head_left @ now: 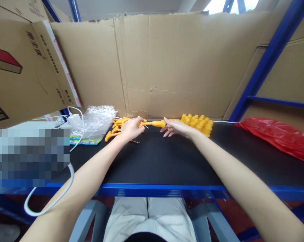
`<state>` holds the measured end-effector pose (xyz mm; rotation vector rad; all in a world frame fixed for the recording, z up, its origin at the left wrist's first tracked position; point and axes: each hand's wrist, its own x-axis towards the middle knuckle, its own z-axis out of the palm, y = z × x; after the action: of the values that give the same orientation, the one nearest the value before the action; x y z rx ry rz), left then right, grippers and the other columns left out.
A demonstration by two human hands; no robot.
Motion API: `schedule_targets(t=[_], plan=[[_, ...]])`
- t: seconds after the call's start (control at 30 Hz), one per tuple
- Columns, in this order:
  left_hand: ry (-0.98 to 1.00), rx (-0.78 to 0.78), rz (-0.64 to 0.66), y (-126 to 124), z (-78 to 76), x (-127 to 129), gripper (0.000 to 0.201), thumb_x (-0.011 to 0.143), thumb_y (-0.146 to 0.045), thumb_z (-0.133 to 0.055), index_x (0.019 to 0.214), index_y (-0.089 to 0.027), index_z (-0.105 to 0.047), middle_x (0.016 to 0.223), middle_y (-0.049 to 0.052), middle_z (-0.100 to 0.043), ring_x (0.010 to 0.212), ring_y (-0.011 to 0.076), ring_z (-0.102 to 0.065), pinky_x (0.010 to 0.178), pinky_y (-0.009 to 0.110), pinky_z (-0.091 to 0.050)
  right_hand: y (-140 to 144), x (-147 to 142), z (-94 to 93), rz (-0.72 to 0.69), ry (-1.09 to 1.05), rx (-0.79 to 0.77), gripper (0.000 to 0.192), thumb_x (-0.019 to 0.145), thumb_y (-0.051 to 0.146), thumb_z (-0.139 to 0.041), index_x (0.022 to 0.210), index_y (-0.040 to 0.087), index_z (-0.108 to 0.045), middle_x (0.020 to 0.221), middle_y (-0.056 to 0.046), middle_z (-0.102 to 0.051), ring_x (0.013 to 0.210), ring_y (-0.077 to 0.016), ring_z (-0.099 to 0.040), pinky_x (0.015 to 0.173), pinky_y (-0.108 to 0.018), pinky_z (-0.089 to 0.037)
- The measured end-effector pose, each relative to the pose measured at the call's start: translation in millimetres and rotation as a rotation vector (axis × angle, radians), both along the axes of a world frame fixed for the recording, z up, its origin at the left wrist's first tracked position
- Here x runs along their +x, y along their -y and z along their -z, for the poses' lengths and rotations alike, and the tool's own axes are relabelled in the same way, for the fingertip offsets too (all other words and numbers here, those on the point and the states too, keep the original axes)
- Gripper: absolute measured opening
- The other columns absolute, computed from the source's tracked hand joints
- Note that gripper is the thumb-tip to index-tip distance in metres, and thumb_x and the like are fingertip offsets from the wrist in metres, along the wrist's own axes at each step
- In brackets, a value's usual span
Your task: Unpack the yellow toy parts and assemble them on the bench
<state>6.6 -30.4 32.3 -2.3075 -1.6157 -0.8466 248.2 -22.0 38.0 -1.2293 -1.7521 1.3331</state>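
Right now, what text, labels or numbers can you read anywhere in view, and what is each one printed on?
No text here can be read with certainty.
Brown cardboard box flap at upper left: black printing runs along it, tilted and too blurred to read.
Red and black marks on that brown cardboard box's face: shapes only, no legible words.
Colourful printed card under the clear plastic bag: too small to read.

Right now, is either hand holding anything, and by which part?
Both hold one yellow plastic piece: left hand at its left end, right hand at its right end.
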Motion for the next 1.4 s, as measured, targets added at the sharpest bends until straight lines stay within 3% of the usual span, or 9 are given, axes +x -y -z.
schedule_targets(t=[0.07, 0.17, 0.33, 0.6, 0.73, 0.8, 0.9, 1.1, 1.4], plan=[[-0.001, 0.005, -0.007, 0, 0.2, 0, 0.033, 0.077, -0.035, -0.053, 0.107, -0.023, -0.062, 0.083, 0.003, -0.068, 0.078, 0.0195, -0.063, 0.067, 0.026, -0.043, 2, 4, -1.5, -0.088, -0.042, 0.041, 0.045, 0.078, 0.042, -0.065, 0.114, 0.02, -0.049, 0.112, -0.011, -0.064, 0.076, -0.0134, -0.067, 0.063, -0.022, -0.052], [-0.01, 0.015, -0.001, -1, 0.2, -1, 0.033, 0.077, -0.035, -0.053, 0.107, -0.023, -0.062, 0.085, 0.003, -0.069, 0.078, 0.0197, -0.063, 0.067, 0.026, -0.043, 4, 7, -1.7, -0.117, -0.055, 0.109, 0.05, 0.07, 0.027, -0.073, 0.112, 0.02, -0.047, 0.11, -0.009, -0.064, 0.076, -0.0122, -0.067, 0.068, -0.024, -0.052], [-0.018, 0.039, 0.019, 1, -0.6, -1, 0.036, 0.077, -0.033, -0.054, 0.111, -0.023, -0.061, 0.096, 0.004, -0.07, 0.086, 0.0208, -0.064, 0.075, 0.029, -0.045, 5, 2, -1.4, -0.091, -0.076, 0.123, 0.034, 0.079, 0.044, -0.063, 0.094, 0.014, -0.056, 0.089, -0.01, -0.07, 0.067, -0.0127, -0.067, 0.064, -0.024, -0.052], [-0.016, 0.029, 0.008, 2, -0.2, 0, 0.036, 0.077, -0.032, -0.056, 0.112, -0.024, -0.061, 0.098, 0.005, -0.069, 0.088, 0.0209, -0.064, 0.078, 0.029, -0.045, -1, -7, 3.6, 0.004, -0.032, 0.033, 0.06, 0.082, 0.066, -0.039, 0.073, 0.011, -0.06, 0.062, -0.012, -0.068, 0.051, -0.015, -0.064, 0.049, -0.023, -0.05], [-0.018, 0.027, 0.02, -1, 2.1, -1, 0.034, 0.078, -0.032, -0.055, 0.11, -0.025, -0.061, 0.098, 0.004, -0.069, 0.09, 0.0214, -0.063, 0.079, 0.03, -0.045, 1, -2, 0.1, 0.0, 0.067, 0.059, 0.06, 0.082, 0.067, -0.04, 0.094, 0.012, -0.061, 0.078, -0.012, -0.07, 0.054, -0.0132, -0.065, 0.047, -0.02, -0.048], [-0.021, 0.025, 0.011, -1, 2.6, -1, 0.034, 0.077, -0.032, -0.055, 0.11, -0.024, -0.061, 0.095, 0.004, -0.07, 0.088, 0.0213, -0.064, 0.077, 0.03, -0.045, 4, 3, -3.1, -0.027, 0.077, 0.105, 0.053, 0.077, 0.055, -0.059, 0.113, 0.016, -0.054, 0.098, -0.012, -0.069, 0.063, -0.0121, -0.067, 0.054, -0.019, -0.05], [-0.019, 0.028, -0.005, -2, 2.6, -2, 0.034, 0.077, -0.034, -0.054, 0.109, -0.023, -0.062, 0.091, 0.005, -0.07, 0.084, 0.0212, -0.064, 0.074, 0.029, -0.045, 6, 6, -5.4, -0.027, -0.012, 0.199, 0.072, 0.064, 0.026, -0.078, 0.126, 0.021, -0.041, 0.114, -0.011, -0.061, 0.073, -0.0114, -0.067, 0.067, -0.023, -0.053], [-0.009, 0.035, -0.005, 0, 2.0, -1, 0.034, 0.077, -0.033, -0.055, 0.108, -0.024, -0.063, 0.089, 0.004, -0.07, 0.081, 0.0203, -0.064, 0.073, 0.029, -0.045, 2, -2, -3.8, -0.008, -0.074, 0.302, 0.034, 0.07, 0.023, -0.071, 0.098, 0.017, -0.052, 0.089, -0.004, -0.065, 0.061, -0.0099, -0.065, 0.064, -0.025, -0.053], [0.001, 0.022, -0.007, 2, 1.8, 0, 0.034, 0.077, -0.033, -0.055, 0.11, -0.025, -0.062, 0.093, 0.003, -0.07, 0.085, 0.0202, -0.063, 0.076, 0.029, -0.045, 6, -4, -5.2, 0.061, 0.012, 0.349, 0.027, 0.079, 0.035, -0.063, 0.096, 0.015, -0.058, 0.077, -0.004, -0.068, 0.051, -0.008, -0.06, 0.054, -0.02, -0.047]])
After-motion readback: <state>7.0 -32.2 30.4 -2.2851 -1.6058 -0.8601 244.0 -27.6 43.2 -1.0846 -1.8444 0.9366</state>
